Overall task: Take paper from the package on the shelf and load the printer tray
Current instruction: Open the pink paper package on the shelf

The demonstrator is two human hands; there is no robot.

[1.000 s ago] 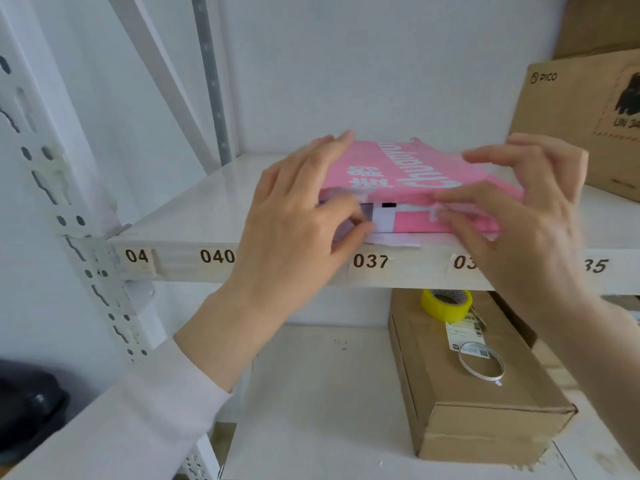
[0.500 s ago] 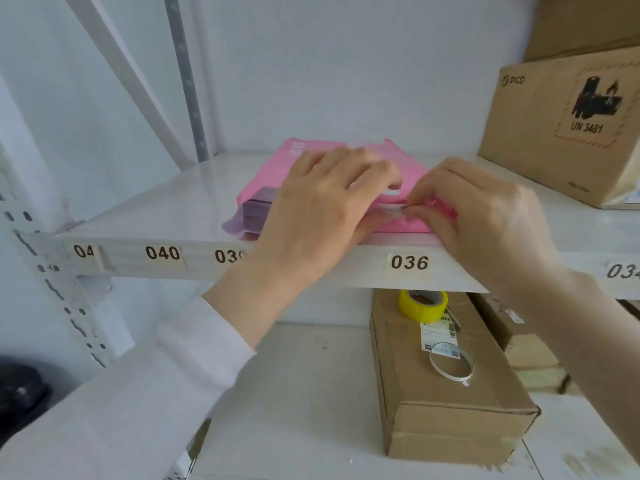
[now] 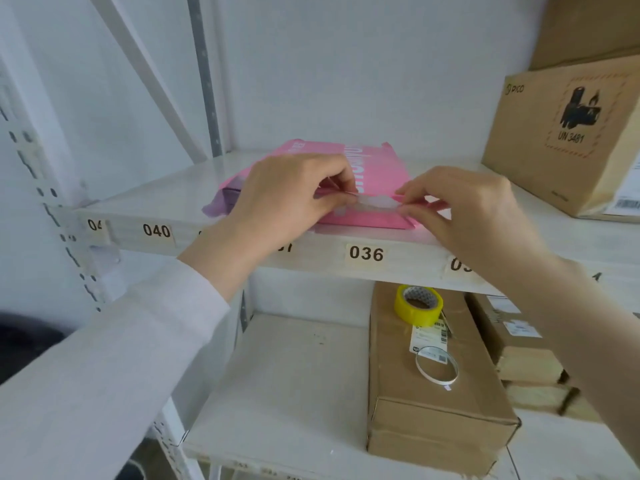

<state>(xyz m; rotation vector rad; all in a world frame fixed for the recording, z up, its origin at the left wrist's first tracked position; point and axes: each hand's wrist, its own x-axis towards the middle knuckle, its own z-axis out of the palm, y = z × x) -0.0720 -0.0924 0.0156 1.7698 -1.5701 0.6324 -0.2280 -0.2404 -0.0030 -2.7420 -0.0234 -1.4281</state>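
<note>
A pink paper package (image 3: 375, 171) with white lettering lies flat on the white shelf (image 3: 156, 206) near its front edge, above label 036. My left hand (image 3: 291, 195) rests on the package's left front part, fingers pinching the wrapper edge. My right hand (image 3: 464, 209) pinches the same front edge from the right. Between the two hands a strip of white paper (image 3: 375, 204) shows where the wrapper is parted. No printer is in view.
A large PICO cardboard box (image 3: 568, 133) stands on the same shelf at the right. On the lower shelf lies a long cardboard box (image 3: 429, 403) carrying a yellow tape roll (image 3: 419, 304) and a thin white ring (image 3: 437, 367). A perforated shelf post (image 3: 45, 188) stands at the left.
Both hands have moved from the sides of the package to its front edge and pulled apart slightly, so white paper now shows between them. The view has shifted a little.
</note>
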